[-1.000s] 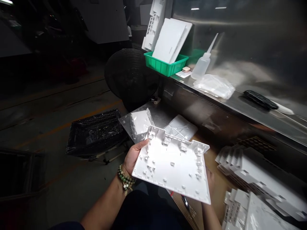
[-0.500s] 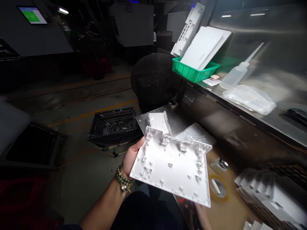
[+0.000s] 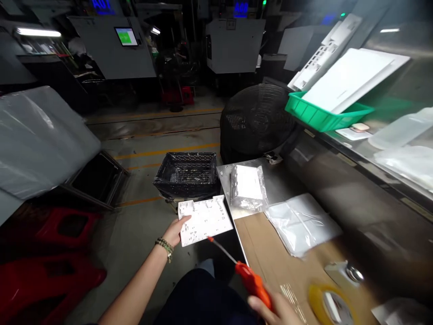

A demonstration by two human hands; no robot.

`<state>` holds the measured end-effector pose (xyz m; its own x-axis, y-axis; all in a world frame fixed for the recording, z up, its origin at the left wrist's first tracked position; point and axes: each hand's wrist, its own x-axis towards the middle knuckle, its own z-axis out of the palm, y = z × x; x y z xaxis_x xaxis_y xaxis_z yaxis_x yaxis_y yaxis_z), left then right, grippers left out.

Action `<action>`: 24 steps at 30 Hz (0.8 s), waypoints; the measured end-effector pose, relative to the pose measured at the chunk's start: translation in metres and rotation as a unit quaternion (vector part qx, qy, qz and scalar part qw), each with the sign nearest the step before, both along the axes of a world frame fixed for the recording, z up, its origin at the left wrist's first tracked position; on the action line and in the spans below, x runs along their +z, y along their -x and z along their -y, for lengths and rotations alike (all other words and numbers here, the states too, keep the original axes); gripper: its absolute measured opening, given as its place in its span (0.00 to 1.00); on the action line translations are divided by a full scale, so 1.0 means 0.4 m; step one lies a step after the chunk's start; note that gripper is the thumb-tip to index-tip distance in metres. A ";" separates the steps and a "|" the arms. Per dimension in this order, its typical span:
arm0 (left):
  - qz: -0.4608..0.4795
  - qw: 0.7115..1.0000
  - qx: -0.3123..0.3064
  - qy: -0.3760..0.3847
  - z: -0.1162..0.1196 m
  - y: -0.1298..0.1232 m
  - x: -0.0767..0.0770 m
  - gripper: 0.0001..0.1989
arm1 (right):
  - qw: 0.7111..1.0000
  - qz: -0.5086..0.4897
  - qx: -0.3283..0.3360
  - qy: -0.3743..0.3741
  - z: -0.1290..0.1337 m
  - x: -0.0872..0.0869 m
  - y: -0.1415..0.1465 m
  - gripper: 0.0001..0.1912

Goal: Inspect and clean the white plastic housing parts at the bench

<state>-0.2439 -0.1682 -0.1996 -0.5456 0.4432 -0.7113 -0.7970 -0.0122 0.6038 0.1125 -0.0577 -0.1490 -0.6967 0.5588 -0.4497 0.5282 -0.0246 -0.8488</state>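
Observation:
My left hand [image 3: 176, 229], with a beaded bracelet at its wrist, grips the left edge of a white plastic panel [image 3: 203, 221]. Ribs and small posts cover the panel's upward face, and it is held over the floor, left of the workbench [image 3: 262, 239]. At the lower right my right hand [image 3: 275, 309] is wrapped round the orange handle of a screwdriver [image 3: 252, 282]. The tool's shaft points up and left, its reddish tip near the panel's lower edge; whether they touch I cannot tell.
A black crate [image 3: 187, 174] stands beyond the panel, near a large fan [image 3: 257, 119]. Bagged white panels [image 3: 248, 185], a plastic bag [image 3: 302, 223] and a tape roll [image 3: 329, 304] lie on the bench. A green tray [image 3: 324, 117] sits on the shelf; red stools [image 3: 64, 225] are at left.
My left hand and the panel have moved away from me, lower and to the left. My right hand, earlier mostly hidden behind the panel, now shows with the screwdriver. The view has turned left.

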 end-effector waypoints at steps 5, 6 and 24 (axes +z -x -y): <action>0.009 0.993 0.103 0.054 0.009 0.017 -0.130 0.12 | 0.989 0.095 0.068 -0.094 0.025 -0.008 0.088 0.29; 0.009 0.992 0.116 0.053 0.013 0.023 -0.144 0.12 | 0.989 0.091 0.084 -0.081 0.021 -0.009 0.089 0.29; -0.016 0.985 0.157 0.064 -0.050 0.073 -0.170 0.12 | 0.993 0.094 0.070 -0.008 0.004 0.020 0.051 0.31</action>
<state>-0.2730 -0.1480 -0.2678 -0.6650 0.1576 -0.7301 -0.7463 -0.1774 0.6415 0.0920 -0.0594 -0.1412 -0.6733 0.4701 -0.5707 0.6741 0.0733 -0.7350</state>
